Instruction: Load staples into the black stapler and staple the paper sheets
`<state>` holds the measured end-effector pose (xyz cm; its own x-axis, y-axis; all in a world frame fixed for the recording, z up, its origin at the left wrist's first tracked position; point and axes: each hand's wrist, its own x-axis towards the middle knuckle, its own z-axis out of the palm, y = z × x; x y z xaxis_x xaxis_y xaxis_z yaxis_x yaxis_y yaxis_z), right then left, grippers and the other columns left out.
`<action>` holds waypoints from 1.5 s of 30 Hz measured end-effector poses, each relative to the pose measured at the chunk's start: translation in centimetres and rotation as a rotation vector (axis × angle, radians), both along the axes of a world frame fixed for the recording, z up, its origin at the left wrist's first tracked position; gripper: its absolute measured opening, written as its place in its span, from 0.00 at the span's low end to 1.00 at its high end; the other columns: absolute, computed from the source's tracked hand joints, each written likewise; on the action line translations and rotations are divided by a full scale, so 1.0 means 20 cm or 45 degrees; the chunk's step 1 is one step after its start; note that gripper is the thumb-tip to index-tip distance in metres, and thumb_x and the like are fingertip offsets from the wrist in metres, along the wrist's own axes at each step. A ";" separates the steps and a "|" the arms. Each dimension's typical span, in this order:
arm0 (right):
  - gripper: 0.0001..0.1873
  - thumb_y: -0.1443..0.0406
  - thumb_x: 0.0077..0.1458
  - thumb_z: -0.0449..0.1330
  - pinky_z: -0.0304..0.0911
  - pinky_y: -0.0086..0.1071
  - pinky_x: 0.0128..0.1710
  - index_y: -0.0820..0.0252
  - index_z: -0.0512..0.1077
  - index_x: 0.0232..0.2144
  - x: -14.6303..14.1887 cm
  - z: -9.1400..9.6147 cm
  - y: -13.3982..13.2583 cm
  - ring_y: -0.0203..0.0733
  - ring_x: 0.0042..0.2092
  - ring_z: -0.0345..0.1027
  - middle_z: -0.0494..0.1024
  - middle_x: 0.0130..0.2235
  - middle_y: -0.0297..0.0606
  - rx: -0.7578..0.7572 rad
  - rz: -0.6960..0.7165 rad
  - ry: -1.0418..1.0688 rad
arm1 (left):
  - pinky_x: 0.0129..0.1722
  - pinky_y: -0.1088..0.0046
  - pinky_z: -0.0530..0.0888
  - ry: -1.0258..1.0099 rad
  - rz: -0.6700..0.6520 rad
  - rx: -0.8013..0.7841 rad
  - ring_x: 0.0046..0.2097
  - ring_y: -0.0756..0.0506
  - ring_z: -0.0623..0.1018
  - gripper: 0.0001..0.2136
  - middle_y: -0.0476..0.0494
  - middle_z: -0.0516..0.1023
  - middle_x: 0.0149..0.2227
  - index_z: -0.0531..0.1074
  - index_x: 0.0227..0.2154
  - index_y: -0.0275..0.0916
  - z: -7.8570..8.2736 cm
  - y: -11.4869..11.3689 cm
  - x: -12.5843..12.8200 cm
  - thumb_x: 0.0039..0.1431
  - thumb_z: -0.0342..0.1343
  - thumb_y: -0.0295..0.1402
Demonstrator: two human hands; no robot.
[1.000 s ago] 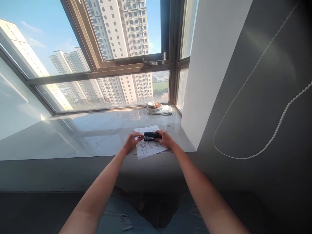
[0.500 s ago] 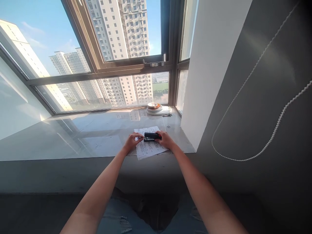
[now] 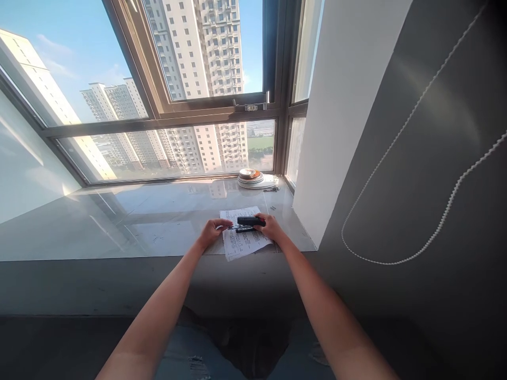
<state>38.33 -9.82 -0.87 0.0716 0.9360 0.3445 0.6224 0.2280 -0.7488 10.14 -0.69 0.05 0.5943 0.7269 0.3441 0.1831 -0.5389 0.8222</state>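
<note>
My right hand point(image 3: 271, 227) is closed around the back end of a black stapler point(image 3: 250, 221), whose top arm is lifted away from its base. Below the stapler lie printed paper sheets point(image 3: 243, 247), partly over the sill's front edge. To the left, my left hand point(image 3: 214, 231) has its thumb and fingers pinched together just off the stapler's front end. Something small and thin seems to be at its fingertips, too small to name.
A stack of plates or dishes point(image 3: 253, 180) stands by the window, with a small dark bunch like keys point(image 3: 271, 189) beside it. Small bits lie on the shiny windowsill point(image 3: 119, 227). At the right, a beaded blind chain point(image 3: 390, 263) hangs along the wall.
My left hand has drawn slightly left, away from the stapler's front. My right hand and the stapler have shifted a little to the right.
</note>
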 end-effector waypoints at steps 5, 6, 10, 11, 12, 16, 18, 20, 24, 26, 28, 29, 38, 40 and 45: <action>0.21 0.68 0.51 0.68 0.68 0.40 0.51 0.54 0.79 0.49 0.00 -0.01 0.01 0.49 0.45 0.75 0.82 0.42 0.37 0.020 -0.006 0.019 | 0.55 0.55 0.76 -0.005 -0.102 -0.014 0.50 0.39 0.82 0.15 0.39 0.84 0.46 0.81 0.43 0.38 0.01 -0.01 -0.01 0.57 0.61 0.39; 0.21 0.68 0.51 0.69 0.69 0.40 0.51 0.54 0.79 0.49 0.00 -0.01 0.00 0.49 0.45 0.75 0.82 0.41 0.37 0.022 0.001 0.019 | 0.54 0.55 0.77 -0.003 -0.113 -0.013 0.49 0.39 0.82 0.15 0.38 0.84 0.46 0.80 0.43 0.38 0.01 -0.01 -0.01 0.57 0.62 0.40; 0.21 0.66 0.51 0.69 0.68 0.41 0.52 0.53 0.79 0.50 -0.01 0.00 -0.01 0.48 0.46 0.75 0.82 0.43 0.37 0.037 0.091 -0.035 | 0.49 0.57 0.78 0.004 -0.062 0.040 0.44 0.40 0.83 0.17 0.38 0.81 0.47 0.76 0.43 0.40 0.01 -0.01 0.01 0.54 0.66 0.43; 0.22 0.65 0.52 0.69 0.68 0.41 0.53 0.53 0.79 0.50 -0.01 0.00 -0.01 0.48 0.46 0.75 0.82 0.43 0.37 0.044 0.115 -0.048 | 0.48 0.58 0.78 0.014 -0.036 0.070 0.43 0.41 0.83 0.18 0.39 0.80 0.48 0.75 0.43 0.40 0.01 -0.01 0.02 0.53 0.66 0.43; 0.22 0.65 0.52 0.69 0.67 0.41 0.53 0.53 0.78 0.51 -0.01 0.00 -0.01 0.48 0.46 0.75 0.82 0.43 0.37 0.051 0.135 -0.056 | 0.47 0.60 0.78 0.028 -0.013 0.103 0.42 0.42 0.83 0.17 0.40 0.79 0.48 0.74 0.43 0.40 0.00 -0.01 0.02 0.53 0.66 0.42; 0.23 0.62 0.53 0.69 0.67 0.40 0.51 0.55 0.78 0.52 -0.03 0.00 -0.02 0.47 0.45 0.75 0.82 0.43 0.38 0.081 0.189 -0.086 | 0.40 0.66 0.76 0.148 0.032 0.224 0.38 0.45 0.80 0.12 0.43 0.77 0.44 0.72 0.40 0.40 -0.01 -0.01 0.04 0.55 0.62 0.37; 0.23 0.61 0.53 0.69 0.67 0.39 0.50 0.55 0.77 0.53 -0.03 -0.01 -0.02 0.46 0.44 0.74 0.82 0.43 0.38 0.107 0.230 -0.104 | 0.38 0.67 0.75 0.209 0.060 0.265 0.38 0.45 0.79 0.10 0.43 0.76 0.43 0.71 0.39 0.41 -0.01 -0.01 0.05 0.55 0.61 0.35; 0.24 0.60 0.54 0.69 0.66 0.38 0.49 0.55 0.77 0.53 -0.04 -0.01 -0.01 0.45 0.43 0.74 0.82 0.43 0.38 0.132 0.265 -0.124 | 0.38 0.67 0.74 0.246 0.095 0.290 0.38 0.45 0.78 0.10 0.43 0.75 0.43 0.70 0.40 0.41 -0.02 0.00 0.05 0.55 0.61 0.34; 0.23 0.59 0.55 0.68 0.65 0.37 0.49 0.55 0.75 0.53 -0.06 0.00 -0.01 0.44 0.43 0.73 0.81 0.44 0.37 0.140 0.280 -0.165 | 0.39 0.67 0.74 0.275 0.087 0.319 0.37 0.47 0.76 0.10 0.43 0.74 0.43 0.70 0.39 0.41 -0.03 0.01 0.06 0.55 0.62 0.33; 0.22 0.58 0.56 0.67 0.65 0.36 0.48 0.55 0.74 0.53 -0.08 0.01 -0.02 0.44 0.43 0.72 0.81 0.43 0.37 0.130 0.283 -0.182 | 0.39 0.67 0.73 0.264 0.107 0.301 0.38 0.46 0.76 0.11 0.43 0.74 0.43 0.69 0.39 0.41 -0.03 0.01 0.06 0.56 0.62 0.35; 0.21 0.58 0.57 0.66 0.65 0.35 0.46 0.55 0.74 0.52 -0.10 0.03 -0.04 0.44 0.41 0.72 0.80 0.42 0.37 0.124 0.278 -0.196 | 0.39 0.67 0.73 0.237 0.173 0.295 0.39 0.45 0.75 0.08 0.43 0.74 0.42 0.69 0.39 0.41 -0.03 0.02 0.06 0.61 0.58 0.38; 0.21 0.57 0.57 0.66 0.65 0.34 0.45 0.56 0.74 0.51 -0.10 0.04 -0.06 0.44 0.41 0.72 0.80 0.41 0.37 0.122 0.267 -0.200 | 0.41 0.66 0.73 0.220 0.219 0.307 0.40 0.45 0.75 0.08 0.43 0.73 0.41 0.69 0.38 0.41 -0.03 0.02 0.06 0.64 0.54 0.39; 0.21 0.54 0.56 0.65 0.68 0.39 0.44 0.53 0.75 0.50 0.12 0.04 -0.37 0.48 0.41 0.73 0.80 0.40 0.37 0.056 0.012 -0.245 | 0.44 0.64 0.72 0.117 0.335 0.275 0.40 0.43 0.72 0.14 0.43 0.71 0.37 0.71 0.35 0.41 -0.07 0.06 0.06 0.69 0.46 0.43; 0.21 0.53 0.55 0.66 0.68 0.40 0.43 0.53 0.76 0.49 0.20 0.04 -0.40 0.49 0.40 0.73 0.80 0.38 0.37 0.027 -0.073 -0.262 | 0.43 0.64 0.72 0.111 0.341 0.258 0.40 0.42 0.72 0.15 0.43 0.70 0.36 0.72 0.34 0.41 -0.07 0.07 0.06 0.69 0.46 0.44; 0.23 0.46 0.58 0.61 0.70 0.41 0.43 0.53 0.76 0.49 0.31 0.05 -0.36 0.51 0.42 0.75 0.81 0.42 0.40 0.009 -0.095 -0.189 | 0.39 0.65 0.72 0.099 0.393 0.211 0.36 0.44 0.71 0.17 0.42 0.71 0.37 0.73 0.35 0.41 -0.08 0.07 0.04 0.70 0.44 0.44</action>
